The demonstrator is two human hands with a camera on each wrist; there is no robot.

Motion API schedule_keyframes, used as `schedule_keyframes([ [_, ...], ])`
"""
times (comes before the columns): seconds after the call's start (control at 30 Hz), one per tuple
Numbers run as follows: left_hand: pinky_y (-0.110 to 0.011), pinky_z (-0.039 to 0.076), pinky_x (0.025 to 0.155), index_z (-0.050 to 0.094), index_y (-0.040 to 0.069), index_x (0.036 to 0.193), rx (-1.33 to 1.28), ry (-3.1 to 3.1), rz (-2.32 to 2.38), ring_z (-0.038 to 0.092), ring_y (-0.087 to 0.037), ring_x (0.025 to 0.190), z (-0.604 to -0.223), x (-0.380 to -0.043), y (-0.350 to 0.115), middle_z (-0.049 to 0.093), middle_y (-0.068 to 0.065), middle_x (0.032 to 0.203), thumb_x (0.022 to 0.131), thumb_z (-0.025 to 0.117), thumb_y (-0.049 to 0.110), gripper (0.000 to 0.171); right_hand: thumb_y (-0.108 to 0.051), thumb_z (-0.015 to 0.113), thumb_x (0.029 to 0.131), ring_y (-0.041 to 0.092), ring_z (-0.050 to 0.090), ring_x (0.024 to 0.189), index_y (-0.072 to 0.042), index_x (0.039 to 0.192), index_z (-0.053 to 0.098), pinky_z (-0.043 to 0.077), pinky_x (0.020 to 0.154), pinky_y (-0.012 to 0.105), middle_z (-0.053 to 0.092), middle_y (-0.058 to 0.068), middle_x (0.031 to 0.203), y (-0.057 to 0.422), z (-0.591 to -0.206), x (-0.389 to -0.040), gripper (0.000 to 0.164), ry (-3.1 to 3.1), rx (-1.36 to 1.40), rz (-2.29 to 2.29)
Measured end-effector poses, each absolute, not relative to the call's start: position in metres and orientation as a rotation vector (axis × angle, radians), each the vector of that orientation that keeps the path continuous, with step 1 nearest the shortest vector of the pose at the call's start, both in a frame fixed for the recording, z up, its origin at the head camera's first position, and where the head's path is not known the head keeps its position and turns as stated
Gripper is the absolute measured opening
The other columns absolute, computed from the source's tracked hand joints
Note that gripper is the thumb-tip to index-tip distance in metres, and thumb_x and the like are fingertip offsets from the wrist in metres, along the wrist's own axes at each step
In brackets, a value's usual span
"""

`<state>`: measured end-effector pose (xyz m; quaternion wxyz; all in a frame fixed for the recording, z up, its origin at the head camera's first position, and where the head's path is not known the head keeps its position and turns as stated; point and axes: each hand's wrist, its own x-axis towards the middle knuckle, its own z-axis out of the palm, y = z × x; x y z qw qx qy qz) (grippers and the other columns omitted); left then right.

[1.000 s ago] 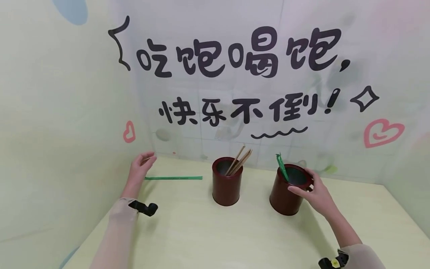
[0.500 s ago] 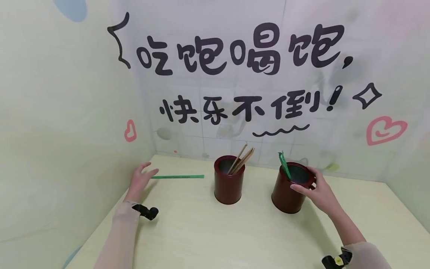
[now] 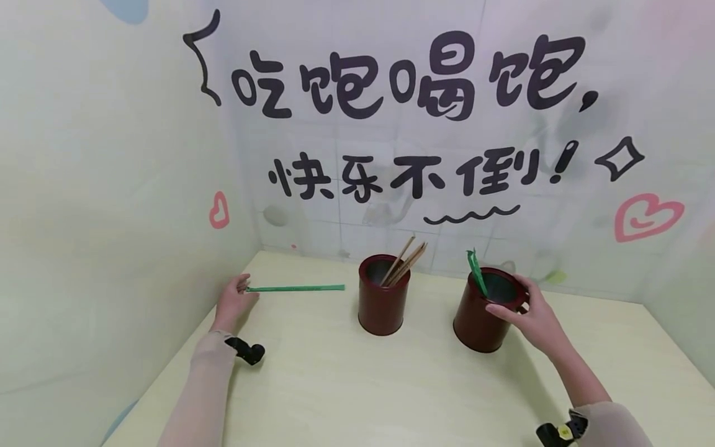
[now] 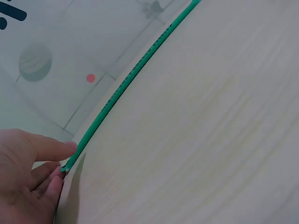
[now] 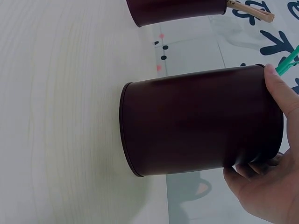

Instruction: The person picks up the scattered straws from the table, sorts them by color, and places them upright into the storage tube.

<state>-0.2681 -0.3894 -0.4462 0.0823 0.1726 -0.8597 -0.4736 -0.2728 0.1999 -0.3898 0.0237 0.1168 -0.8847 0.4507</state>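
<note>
A long, thin green wrapped stick with dark print lies near the back of the table. My left hand is at its left end; in the left wrist view the thumb and curled fingers close about that end. On the right stands a dark red cylindrical holder with green wrapped sticks leaning out of it. My right hand grips its rim, the thumb on the near side and the fingers around the far right side. Its base rests at the table in the right wrist view.
A second dark red holder stands left of the gripped one, with several bare wooden sticks leaning to the right. Printed walls enclose the pale table at the back and both sides.
My left hand has come down from above onto the green stick's left end, and the stick has shifted slightly. The right hand keeps its grip on the holder. The head view has tilted a little.
</note>
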Motion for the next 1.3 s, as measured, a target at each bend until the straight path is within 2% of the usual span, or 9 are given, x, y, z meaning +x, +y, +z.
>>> schedule_keyframes([
  [0.13,-0.053,0.038,0.115,0.046,-0.006,0.142,0.501,-2.571,-1.349,0.044,-0.044,0.135,-0.447,-0.269,-0.389,0.047,-0.03,0.145,0.093,0.059,-0.001,0.051,-0.032,0.07,0.093,0.045,0.037,0.138,0.006,0.155,0.013,0.038,0.109,0.06,0.033,0.031,0.149,0.199,-0.388,-0.273,0.092,-2.736,0.365,1.392],
  [0.3,-0.047,0.049,0.097,0.062,-0.007,0.123,0.47,-2.602,-1.212,0.058,-0.039,0.11,-0.447,-0.269,-0.389,0.063,-0.028,0.122,0.091,0.063,-0.003,0.033,-0.032,0.071,0.093,0.046,0.037,0.137,0.006,0.155,0.013,0.038,0.109,0.061,0.033,0.031,0.149,0.199,-0.387,-0.274,0.093,-2.73,0.367,1.392],
  [0.43,-0.035,0.048,0.083,0.07,-0.005,0.109,0.434,-2.603,-1.138,0.062,-0.034,0.097,-0.45,-0.271,-0.388,0.068,-0.024,0.106,0.089,0.066,-0.002,0.02,-0.034,0.07,0.093,0.045,0.037,0.137,0.005,0.155,0.012,0.041,0.108,0.059,0.033,0.031,0.149,0.202,-0.386,-0.274,0.093,-2.735,0.365,1.379],
  [0.67,-0.029,0.045,0.08,0.071,-0.001,0.104,0.443,-2.564,-1.176,0.063,-0.028,0.094,-0.46,-0.272,-0.385,0.071,-0.02,0.102,0.09,0.07,0.005,0.016,-0.033,0.072,0.092,0.044,0.04,0.134,0.005,0.154,0.014,0.051,0.098,0.031,0.036,0.031,0.147,0.207,-0.385,-0.271,0.092,-2.746,0.36,1.349],
  [0.83,-0.028,0.045,0.082,0.071,-0.001,0.109,0.477,-2.494,-1.261,0.063,-0.025,0.096,-0.457,-0.268,-0.385,0.071,-0.02,0.107,0.092,0.069,0.008,0.02,-0.033,0.071,0.092,0.044,0.04,0.134,0.006,0.154,0.014,0.049,0.104,0.046,0.036,0.031,0.147,0.204,-0.386,-0.272,0.092,-2.74,0.365,1.359],
  [0.93,-0.024,0.045,0.082,0.07,0.0,0.112,0.474,-2.467,-1.307,0.061,-0.014,0.092,-0.448,-0.264,-0.382,0.071,-0.017,0.109,0.094,0.067,0.012,0.022,-0.033,0.071,0.092,0.044,0.04,0.134,0.006,0.153,0.014,0.045,0.105,0.053,0.036,0.031,0.147,0.203,-0.387,-0.272,0.092,-2.731,0.371,1.367],
  [1.03,-0.016,0.048,0.079,0.069,-0.003,0.113,0.389,-2.417,-1.364,0.06,0.0,0.086,-0.435,-0.26,-0.379,0.073,-0.012,0.105,0.095,0.067,0.013,0.024,-0.032,0.072,0.092,0.043,0.041,0.133,0.006,0.153,0.015,0.046,0.106,0.051,0.037,0.031,0.146,0.202,-0.388,-0.272,0.092,-2.724,0.376,1.371],
  [1.13,-0.01,0.051,0.075,0.067,-0.007,0.113,0.268,-2.364,-1.428,0.061,0.007,0.08,-0.417,-0.257,-0.377,0.074,0.0,0.093,0.094,0.068,0.011,0.026,-0.032,0.072,0.092,0.044,0.042,0.134,0.006,0.153,0.015,0.05,0.102,0.038,0.037,0.03,0.146,0.202,-0.39,-0.271,0.092,-2.722,0.368,1.371],
  [1.3,-0.007,0.052,0.077,0.064,-0.01,0.116,0.143,-2.311,-1.513,0.063,0.009,0.08,-0.383,-0.252,-0.368,0.067,0.015,0.087,0.095,0.067,0.01,0.029,-0.034,0.071,0.092,0.047,0.039,0.137,0.006,0.155,0.012,0.046,0.107,0.053,0.034,0.032,0.148,0.2,-0.39,-0.27,0.094,-2.731,0.353,1.393],
])
